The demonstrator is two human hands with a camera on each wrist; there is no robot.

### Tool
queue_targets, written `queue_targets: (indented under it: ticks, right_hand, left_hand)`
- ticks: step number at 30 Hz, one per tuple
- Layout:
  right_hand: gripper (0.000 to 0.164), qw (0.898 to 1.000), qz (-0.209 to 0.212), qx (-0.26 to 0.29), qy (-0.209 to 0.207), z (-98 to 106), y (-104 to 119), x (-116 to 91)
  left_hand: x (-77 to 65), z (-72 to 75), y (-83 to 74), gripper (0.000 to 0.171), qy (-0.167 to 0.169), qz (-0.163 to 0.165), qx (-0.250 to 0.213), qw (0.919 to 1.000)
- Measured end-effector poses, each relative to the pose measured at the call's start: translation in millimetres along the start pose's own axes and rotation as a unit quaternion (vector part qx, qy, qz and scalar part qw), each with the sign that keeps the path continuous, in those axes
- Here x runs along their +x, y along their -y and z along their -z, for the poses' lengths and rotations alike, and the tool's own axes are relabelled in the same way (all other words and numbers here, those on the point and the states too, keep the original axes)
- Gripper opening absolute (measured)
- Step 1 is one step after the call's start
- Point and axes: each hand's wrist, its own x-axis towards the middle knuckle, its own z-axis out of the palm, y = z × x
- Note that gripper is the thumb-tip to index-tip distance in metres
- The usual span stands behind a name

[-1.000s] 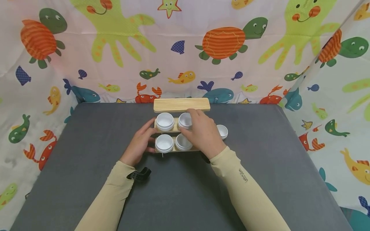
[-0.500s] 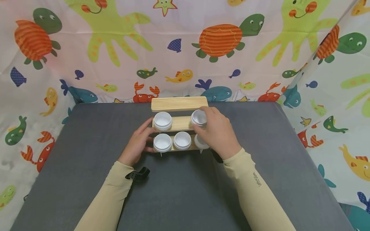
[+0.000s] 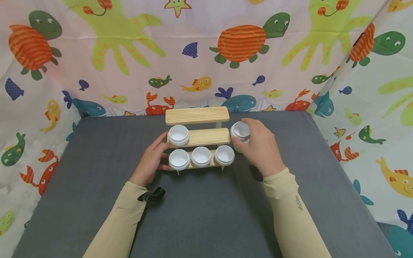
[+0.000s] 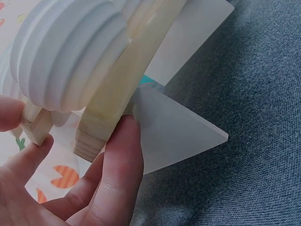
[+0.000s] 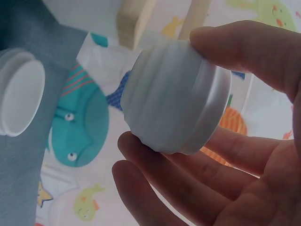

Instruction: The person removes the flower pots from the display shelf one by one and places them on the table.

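A three-tier wooden stand (image 3: 209, 137) with translucent supports stands at the table's back. My left hand (image 3: 149, 163) grips the left ends of its middle and lower shelves; in the left wrist view, fingers (image 4: 123, 165) press against the wood under a ribbed white pot (image 4: 66, 52). One white pot (image 3: 178, 134) sits at the left of the middle shelf. Three more, including a middle pot (image 3: 201, 156), line the bottom shelf. My right hand (image 3: 260, 145) holds a ribbed white pot (image 5: 171, 101) between thumb and fingers, just right of the stand.
Another white pot (image 5: 21, 96) stands on the table right of the stand, mostly hidden in the head view behind the held one. The top shelf (image 3: 197, 115) is bare. A curtain printed with sea animals (image 3: 242, 43) closes off the back and sides of the grey table (image 3: 206, 215).
My right hand has carried the pot from the middle shelf rightward, off beyond the stand's right end, uncovering the shelf and the lower right pot. My left hand keeps its grip on the stand.
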Motion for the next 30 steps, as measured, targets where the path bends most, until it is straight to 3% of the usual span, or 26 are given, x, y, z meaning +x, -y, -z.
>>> queue_targets:
  ticks: [8, 30]
  right_hand:
    - [0.062, 1.0, -0.029, 0.002, -0.004, 0, -20, -2]
    - [0.063, 0.994, -0.106, -0.002, 0.037, 0, -75, 5]
  left_hand:
    - [-1.4, 1.6, -0.5, 0.061, 0.002, 0.001, 0.004, 1.0]
    - [1.1, -1.7, 1.2, 0.063, -0.005, 0.002, 0.006, 1.0]
